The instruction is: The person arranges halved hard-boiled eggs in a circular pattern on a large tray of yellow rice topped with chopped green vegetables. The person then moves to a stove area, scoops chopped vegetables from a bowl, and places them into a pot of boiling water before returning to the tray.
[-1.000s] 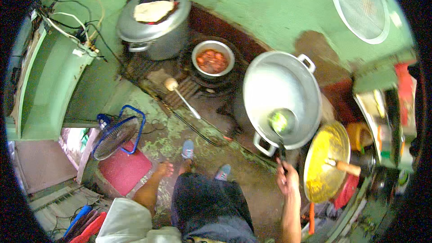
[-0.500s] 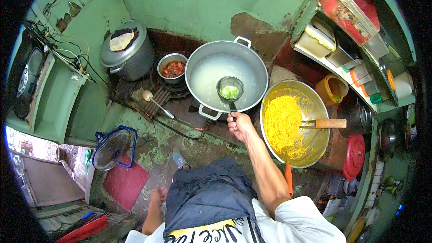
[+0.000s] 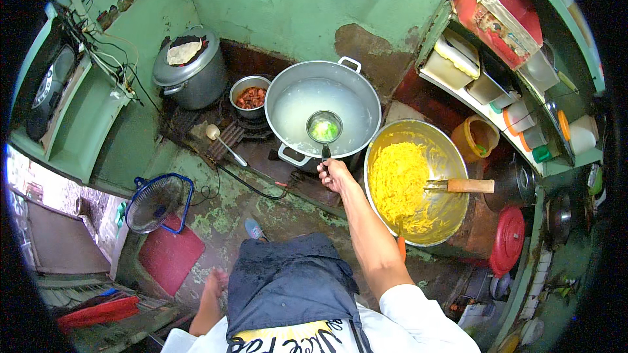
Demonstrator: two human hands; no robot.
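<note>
My right hand (image 3: 333, 174) is closed round the black handle of a small, round metal dipper (image 3: 325, 119). Pale green pieces (image 3: 324, 132) lie in its bowl. The dipper is over the near part of a large grey pot (image 3: 373, 98) of cloudy whitish liquid (image 3: 301, 104); whether it touches the liquid I cannot tell. Low at my left side hangs my left hand (image 3: 214, 279), fingers loose, with nothing visible in it. Right of the pot, a wide metal bowl (image 3: 451, 222) contains yellow shredded food (image 3: 399, 176) and a wooden-handled utensil (image 3: 468, 185).
A small pot (image 3: 250, 85) of reddish pieces and a tall lidded pot (image 3: 190, 78) stand left. A ladle (image 3: 226, 144) lies on the stove ledge. A blue-framed fan (image 3: 157, 202) is on the floor. Shelves with containers (image 3: 451, 65) and a red lid (image 3: 507, 242) are at right.
My view has shifted slightly. My right hand still grips the dipper over the large pot, with the dipper a little nearer the pot's near rim. My left hand still hangs at my side.
</note>
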